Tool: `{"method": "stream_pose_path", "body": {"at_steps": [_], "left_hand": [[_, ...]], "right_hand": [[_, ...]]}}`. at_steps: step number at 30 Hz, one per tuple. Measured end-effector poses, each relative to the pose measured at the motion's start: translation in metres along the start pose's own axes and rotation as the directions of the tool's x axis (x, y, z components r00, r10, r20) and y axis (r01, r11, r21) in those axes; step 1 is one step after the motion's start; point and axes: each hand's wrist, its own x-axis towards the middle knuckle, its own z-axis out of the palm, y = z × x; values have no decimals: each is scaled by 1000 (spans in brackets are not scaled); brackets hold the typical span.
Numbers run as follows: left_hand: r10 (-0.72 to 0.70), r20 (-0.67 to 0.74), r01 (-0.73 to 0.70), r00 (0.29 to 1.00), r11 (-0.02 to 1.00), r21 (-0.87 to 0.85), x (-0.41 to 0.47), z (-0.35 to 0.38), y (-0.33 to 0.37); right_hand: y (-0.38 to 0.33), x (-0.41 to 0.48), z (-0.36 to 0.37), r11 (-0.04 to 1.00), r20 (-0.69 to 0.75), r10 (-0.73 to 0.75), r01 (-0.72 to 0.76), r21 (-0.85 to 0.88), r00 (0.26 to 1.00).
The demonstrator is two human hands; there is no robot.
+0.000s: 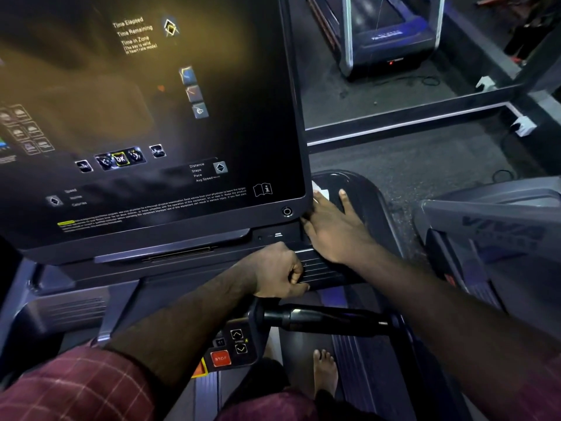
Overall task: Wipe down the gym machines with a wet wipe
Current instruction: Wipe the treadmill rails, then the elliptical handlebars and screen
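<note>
The wet wipe lies on the treadmill's dark side tray, just beside the lower right corner of the console. It is pinned under the straight, spread fingers of the right hand. Only a white corner shows, pointing away from the person; its long axis cannot be judged. Flat, even pressure in overlapping strokes should clean best. The left hand rests fisted on the ribbed ledge, apparently holding nothing.

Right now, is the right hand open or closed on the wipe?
Open: the right hand lies flat, fingers straight, pressing the white wipe onto the side tray.
</note>
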Motion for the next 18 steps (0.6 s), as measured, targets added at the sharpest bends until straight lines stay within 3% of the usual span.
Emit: {"method": "stream_pose_path", "body": {"at_steps": [6,11,18], "left_hand": [[-1,18,2,1000,1000,-21,0,0,-2],[10,9,-10,1000,1000,-13,0,0,-2],[8,-7,-8,1000,1000,-17,-1,1,-2]], "right_hand": [[32,-62,5,986,-54,104,-110,-126,993],[67,-12,-16,963,-53,246,-250,-102,968],[32,38,-11,972,-24,201,-203,-118,979]]}}
